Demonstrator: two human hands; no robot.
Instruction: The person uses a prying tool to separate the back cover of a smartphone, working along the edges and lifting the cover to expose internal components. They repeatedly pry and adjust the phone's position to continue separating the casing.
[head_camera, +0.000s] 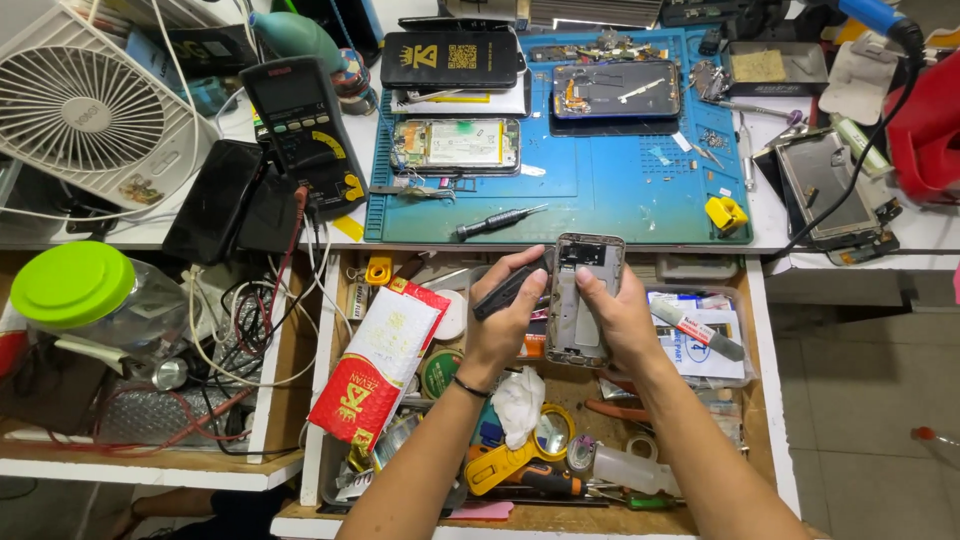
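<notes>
- My right hand (622, 318) grips an opened phone (582, 300) along its right edge, fingers (590, 283) curled over the rim; it is held upright above the open drawer (762, 400).
- My left hand (505, 320) steadies the phone's left edge, fingers pinching a dark flat tool (510, 287) against it.
- I judge the phone well into being taken apart: its back is off and the frame shows bare inside, with prying at the edge in hand and the inner parts left.
- Beyond the phone, on the worktop (800, 240), a blue mat (600, 190) carries a screwdriver (500, 221) and two more opened phones.
- Left of the mat stand a multimeter (300, 120) and a white fan (85, 105).
- Below the phone, the drawer holds a red-and-white packet (375, 365), a yellow magnifier (520, 450) and a marker (698, 330).
- Right of the drawer, grey tiled floor (870, 400) shows.
</notes>
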